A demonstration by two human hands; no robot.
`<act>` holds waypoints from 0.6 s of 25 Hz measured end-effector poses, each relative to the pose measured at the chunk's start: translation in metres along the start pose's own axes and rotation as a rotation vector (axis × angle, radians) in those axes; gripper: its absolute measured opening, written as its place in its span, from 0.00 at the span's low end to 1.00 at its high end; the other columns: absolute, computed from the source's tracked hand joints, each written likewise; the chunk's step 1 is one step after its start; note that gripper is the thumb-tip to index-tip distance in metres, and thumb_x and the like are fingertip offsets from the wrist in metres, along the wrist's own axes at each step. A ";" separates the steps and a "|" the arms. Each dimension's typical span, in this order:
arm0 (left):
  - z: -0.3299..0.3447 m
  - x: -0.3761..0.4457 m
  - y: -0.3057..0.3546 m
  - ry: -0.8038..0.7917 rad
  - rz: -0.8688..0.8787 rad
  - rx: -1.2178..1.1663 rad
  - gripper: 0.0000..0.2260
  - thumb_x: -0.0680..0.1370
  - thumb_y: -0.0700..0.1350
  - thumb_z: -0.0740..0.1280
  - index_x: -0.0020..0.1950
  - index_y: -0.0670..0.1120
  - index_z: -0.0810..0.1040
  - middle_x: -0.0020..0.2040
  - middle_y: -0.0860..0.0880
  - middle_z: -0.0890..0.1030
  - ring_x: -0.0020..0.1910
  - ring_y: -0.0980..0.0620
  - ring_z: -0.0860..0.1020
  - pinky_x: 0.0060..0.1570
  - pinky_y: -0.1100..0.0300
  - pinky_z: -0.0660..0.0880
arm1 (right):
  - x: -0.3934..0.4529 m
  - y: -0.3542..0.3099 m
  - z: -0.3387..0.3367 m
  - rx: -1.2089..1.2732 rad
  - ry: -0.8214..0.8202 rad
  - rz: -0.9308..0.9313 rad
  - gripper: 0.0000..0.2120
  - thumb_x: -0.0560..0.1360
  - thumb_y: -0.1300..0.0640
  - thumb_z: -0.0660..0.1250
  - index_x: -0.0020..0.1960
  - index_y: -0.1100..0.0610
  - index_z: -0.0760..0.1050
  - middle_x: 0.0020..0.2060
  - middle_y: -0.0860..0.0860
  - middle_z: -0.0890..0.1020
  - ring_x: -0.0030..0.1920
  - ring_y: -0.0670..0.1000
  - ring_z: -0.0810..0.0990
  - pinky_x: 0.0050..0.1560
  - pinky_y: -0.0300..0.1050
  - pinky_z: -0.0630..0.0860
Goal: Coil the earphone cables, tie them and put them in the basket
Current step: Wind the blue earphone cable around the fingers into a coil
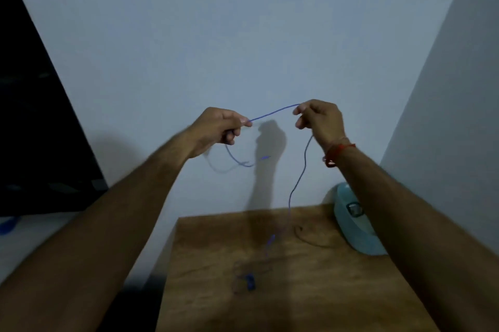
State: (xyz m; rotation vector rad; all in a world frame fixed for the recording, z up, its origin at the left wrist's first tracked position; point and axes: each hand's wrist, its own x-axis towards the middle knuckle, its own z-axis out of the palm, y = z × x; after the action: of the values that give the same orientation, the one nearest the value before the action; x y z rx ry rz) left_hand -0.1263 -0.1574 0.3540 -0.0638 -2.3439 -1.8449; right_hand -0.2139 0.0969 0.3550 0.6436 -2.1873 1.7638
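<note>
A thin blue earphone cable [274,112] stretches between my two raised hands in front of the wall. My left hand [220,129] pinches one part of it, and a short end loops down below that hand. My right hand [320,119] pinches the other part, and from there the long remainder hangs down to the wooden table [310,291]. The cable's lower end, with a small blue piece [250,281], lies on the tabletop. A pale blue basket [353,226] stands at the table's right rear, partly hidden by my right forearm.
A dark loop of another thin cord [310,240] lies on the table near the basket. A dark panel [35,129] fills the left side. Walls close in behind and on the right. A white surface lies left of the table.
</note>
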 end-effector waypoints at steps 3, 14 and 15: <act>-0.006 0.013 0.035 0.035 0.059 0.052 0.07 0.80 0.40 0.71 0.44 0.45 0.88 0.37 0.48 0.82 0.33 0.51 0.71 0.42 0.58 0.73 | 0.018 -0.016 -0.053 0.145 0.129 0.052 0.10 0.77 0.63 0.64 0.40 0.59 0.82 0.29 0.55 0.81 0.32 0.52 0.80 0.44 0.49 0.77; 0.048 0.045 0.111 0.027 -0.010 -0.153 0.12 0.84 0.42 0.62 0.62 0.49 0.81 0.48 0.45 0.89 0.41 0.52 0.86 0.40 0.62 0.74 | 0.017 -0.046 -0.054 -0.342 0.166 -0.190 0.09 0.74 0.49 0.71 0.43 0.54 0.83 0.39 0.49 0.86 0.40 0.50 0.83 0.46 0.48 0.80; 0.056 0.046 0.111 -0.009 -0.025 -0.241 0.12 0.84 0.41 0.60 0.63 0.47 0.81 0.52 0.44 0.89 0.44 0.52 0.87 0.42 0.62 0.76 | 0.012 -0.054 -0.042 -0.223 0.064 -0.117 0.14 0.73 0.44 0.71 0.41 0.55 0.83 0.37 0.50 0.86 0.38 0.51 0.84 0.44 0.51 0.80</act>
State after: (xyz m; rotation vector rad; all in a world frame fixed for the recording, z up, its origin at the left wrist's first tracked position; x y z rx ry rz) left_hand -0.1627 -0.0794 0.4554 -0.0715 -2.1251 -2.1338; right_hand -0.2012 0.1265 0.4169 0.6378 -2.2126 1.4378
